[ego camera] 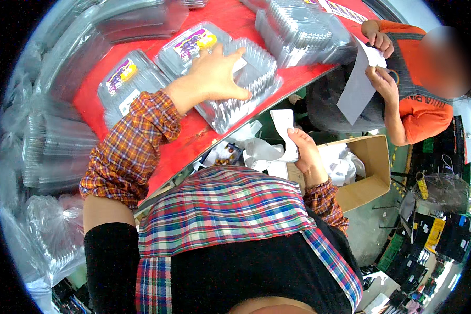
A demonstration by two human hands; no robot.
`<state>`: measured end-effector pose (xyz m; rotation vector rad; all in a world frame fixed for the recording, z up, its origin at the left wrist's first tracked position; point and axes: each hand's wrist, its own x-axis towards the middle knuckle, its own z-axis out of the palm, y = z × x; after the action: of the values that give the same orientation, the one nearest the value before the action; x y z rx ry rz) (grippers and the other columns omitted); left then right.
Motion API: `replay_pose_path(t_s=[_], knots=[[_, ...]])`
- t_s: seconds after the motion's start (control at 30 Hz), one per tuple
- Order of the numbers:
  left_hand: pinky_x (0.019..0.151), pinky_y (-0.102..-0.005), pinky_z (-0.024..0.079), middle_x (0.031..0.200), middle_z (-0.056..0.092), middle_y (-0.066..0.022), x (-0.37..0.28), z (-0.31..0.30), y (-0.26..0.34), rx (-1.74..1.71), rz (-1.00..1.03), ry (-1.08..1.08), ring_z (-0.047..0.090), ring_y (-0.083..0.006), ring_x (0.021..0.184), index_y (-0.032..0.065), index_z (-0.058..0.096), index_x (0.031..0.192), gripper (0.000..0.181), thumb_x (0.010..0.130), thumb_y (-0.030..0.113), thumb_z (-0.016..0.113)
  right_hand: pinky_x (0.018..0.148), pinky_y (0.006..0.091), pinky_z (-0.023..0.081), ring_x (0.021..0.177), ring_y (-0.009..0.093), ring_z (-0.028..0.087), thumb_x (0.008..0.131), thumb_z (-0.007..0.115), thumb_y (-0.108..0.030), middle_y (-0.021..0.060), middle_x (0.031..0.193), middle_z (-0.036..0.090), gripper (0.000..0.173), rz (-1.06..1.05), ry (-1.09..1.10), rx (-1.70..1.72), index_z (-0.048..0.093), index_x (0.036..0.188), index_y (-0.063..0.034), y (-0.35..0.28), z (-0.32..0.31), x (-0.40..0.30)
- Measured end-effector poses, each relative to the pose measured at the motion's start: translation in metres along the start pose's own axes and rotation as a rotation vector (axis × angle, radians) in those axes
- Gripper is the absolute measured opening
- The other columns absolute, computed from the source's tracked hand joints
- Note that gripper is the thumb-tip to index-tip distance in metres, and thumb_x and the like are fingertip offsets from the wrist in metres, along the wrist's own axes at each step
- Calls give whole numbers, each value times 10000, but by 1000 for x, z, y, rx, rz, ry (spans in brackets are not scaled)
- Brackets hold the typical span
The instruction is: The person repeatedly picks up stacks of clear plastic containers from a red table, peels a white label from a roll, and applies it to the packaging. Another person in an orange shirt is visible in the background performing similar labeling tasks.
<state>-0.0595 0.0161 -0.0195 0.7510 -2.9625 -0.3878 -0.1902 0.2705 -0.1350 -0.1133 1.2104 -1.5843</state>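
My left hand [216, 76] is spread over a stack of clear plastic clamshell containers [259, 74] on the red table [176, 151], its fingers apart. A purple and yellow label [196, 42] shows on the container lid beside its fingertips. Left of that hand, another stack of clear containers [141, 76] bears a similar label and a white sticker. Below the table's edge my right hand [306, 149] pinches a curled strip of white labels or backing paper [284, 125] between thumb and fingers.
More clear container stacks [298, 33] stand at the back, beside a person in orange [424, 121] holding a white sheet [357, 90]. Bagged containers [59, 145] line the left. An open cardboard box [371, 188] with plastic and paper sits on the right.
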Motion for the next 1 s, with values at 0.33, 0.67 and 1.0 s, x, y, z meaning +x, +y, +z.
replay_pose_path(t_s=[0.33, 0.67, 1.0], knots=[[972, -346, 365, 1260, 477, -232, -11, -29, -25, -318, 170, 210, 480, -308, 1161, -3, 390, 1315, 842, 641, 367, 734, 553, 189, 427, 612, 49, 530, 875, 593, -181, -27, 782, 613, 134, 2, -123, -44, 601, 901, -50, -13, 37, 8], [982, -346, 358, 1300, 438, -172, -143, -206, -81, -432, 225, 609, 463, -236, 1147, -26, 304, 1354, 824, 685, 226, 713, 616, 198, 450, 696, 64, 563, 910, 527, -183, -4, 830, 608, 155, -86, -129, -133, 552, 976, -45, -7, 70, -20], [1038, -422, 272, 1363, 350, -207, -157, -38, -138, 97, -21, 77, 353, -362, 1245, 139, 429, 1316, 769, 626, 274, 742, 659, 199, 446, 709, 53, 544, 905, 529, -144, 6, 838, 607, 155, -211, -190, -364, 554, 960, -2, -16, 98, -12]])
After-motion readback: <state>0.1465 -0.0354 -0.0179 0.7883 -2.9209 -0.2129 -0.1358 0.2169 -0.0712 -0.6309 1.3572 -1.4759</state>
